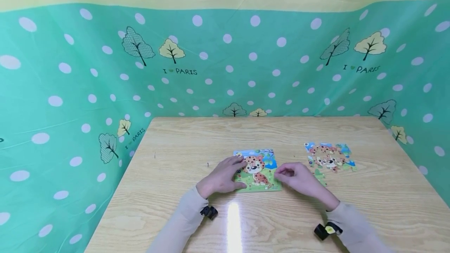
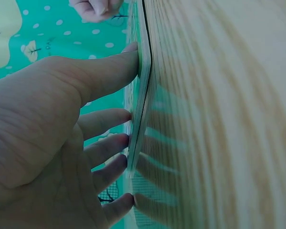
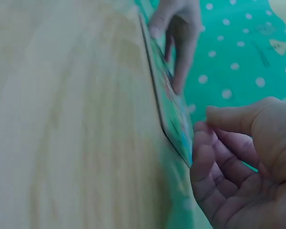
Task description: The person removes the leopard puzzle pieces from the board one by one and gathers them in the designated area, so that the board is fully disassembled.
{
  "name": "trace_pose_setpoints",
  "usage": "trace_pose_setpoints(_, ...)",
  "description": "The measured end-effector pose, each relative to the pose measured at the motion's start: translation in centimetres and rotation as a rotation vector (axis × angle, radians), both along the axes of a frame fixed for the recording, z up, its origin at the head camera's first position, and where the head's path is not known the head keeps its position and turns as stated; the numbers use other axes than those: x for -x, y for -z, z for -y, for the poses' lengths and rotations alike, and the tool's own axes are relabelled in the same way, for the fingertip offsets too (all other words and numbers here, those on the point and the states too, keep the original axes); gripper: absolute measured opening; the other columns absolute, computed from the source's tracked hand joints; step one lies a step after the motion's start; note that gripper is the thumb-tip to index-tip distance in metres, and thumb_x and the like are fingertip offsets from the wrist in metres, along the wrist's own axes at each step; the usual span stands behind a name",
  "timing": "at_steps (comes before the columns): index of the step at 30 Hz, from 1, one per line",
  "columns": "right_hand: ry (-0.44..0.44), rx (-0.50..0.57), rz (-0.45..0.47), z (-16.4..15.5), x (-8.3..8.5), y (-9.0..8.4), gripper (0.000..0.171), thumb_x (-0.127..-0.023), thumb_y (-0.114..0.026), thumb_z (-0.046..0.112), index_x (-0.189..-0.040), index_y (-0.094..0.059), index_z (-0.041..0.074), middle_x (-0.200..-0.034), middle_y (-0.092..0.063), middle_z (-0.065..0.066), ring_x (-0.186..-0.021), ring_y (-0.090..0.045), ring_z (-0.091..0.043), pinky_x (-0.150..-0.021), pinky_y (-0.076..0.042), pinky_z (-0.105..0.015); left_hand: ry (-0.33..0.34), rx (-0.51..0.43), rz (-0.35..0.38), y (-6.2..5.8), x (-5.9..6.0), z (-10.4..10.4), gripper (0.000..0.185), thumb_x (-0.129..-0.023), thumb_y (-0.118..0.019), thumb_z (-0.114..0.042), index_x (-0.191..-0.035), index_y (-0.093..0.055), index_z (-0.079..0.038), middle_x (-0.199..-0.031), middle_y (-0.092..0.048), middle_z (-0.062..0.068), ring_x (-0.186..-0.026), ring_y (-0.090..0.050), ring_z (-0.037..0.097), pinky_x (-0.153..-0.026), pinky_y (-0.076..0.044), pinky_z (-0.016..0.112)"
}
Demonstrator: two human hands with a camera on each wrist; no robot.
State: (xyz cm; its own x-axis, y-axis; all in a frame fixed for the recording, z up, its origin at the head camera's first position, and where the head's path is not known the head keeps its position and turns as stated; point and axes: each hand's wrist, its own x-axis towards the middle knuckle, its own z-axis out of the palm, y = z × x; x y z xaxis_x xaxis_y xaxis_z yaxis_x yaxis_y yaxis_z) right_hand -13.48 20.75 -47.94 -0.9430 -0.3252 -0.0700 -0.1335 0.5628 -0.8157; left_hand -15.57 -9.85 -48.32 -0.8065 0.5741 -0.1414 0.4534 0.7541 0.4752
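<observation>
Underneath everything, the wooden table (image 1: 175, 190) carries a leopard puzzle board (image 1: 258, 171) lying flat between both hands. Left hand (image 1: 221, 177) rests on the board's left edge, straight fingers (image 2: 109, 74) pressing it. Right hand (image 1: 299, 179) sits just beside its right edge, fingers (image 3: 205, 162) curled together, holding nothing visible. Beyond that hand lie loose puzzle pieces (image 1: 330, 158).
</observation>
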Motion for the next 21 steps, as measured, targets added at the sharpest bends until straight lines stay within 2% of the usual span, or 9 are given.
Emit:
trace_pose_setpoints(6,-0.022,0.013,-0.051,2.5,-0.2,0.1,0.01,-0.097,-0.078,0.02,-0.103,-0.08,0.012,-0.091,-0.075,0.002,-0.083,-0.066,-0.009,-0.075,-0.057,-0.021,-0.005,0.008,-0.001,0.2,0.0,0.0,0.08,-0.096,-0.078,-0.043,-0.162,-0.046,-0.014,-0.176,-0.031,0.008,-0.164,-0.027,0.031,-0.135,-0.021,0.055)
trace_pose_setpoints(14,-0.117,-0.017,-0.064,4.9,-0.1,0.3,0.015,-0.095,-0.081,0.022,-0.105,-0.078,0.011,-0.088,-0.071,0.005,-0.078,-0.063,-0.008,-0.07,-0.055,-0.02,-0.007,0.014,-0.006,0.3,0.0,0.0,0.079,-0.095,-0.078,-0.043,-0.162,-0.047,-0.015,-0.176,-0.032,0.007,-0.164,-0.027,0.031,-0.135,-0.022,0.054)
trace_pose_setpoints(21,-0.171,-0.104,-0.085,5.4,0.4,0.5,0.044,-0.089,-0.088,0.026,-0.125,-0.074,0.005,-0.079,-0.062,0.006,-0.066,-0.052,-0.005,-0.058,-0.044,-0.019,-0.005,0.012,-0.01,0.1,0.0,0.0,0.079,-0.095,-0.079,-0.043,-0.161,-0.047,-0.014,-0.176,-0.032,0.008,-0.163,-0.028,0.032,-0.135,-0.022,0.056)
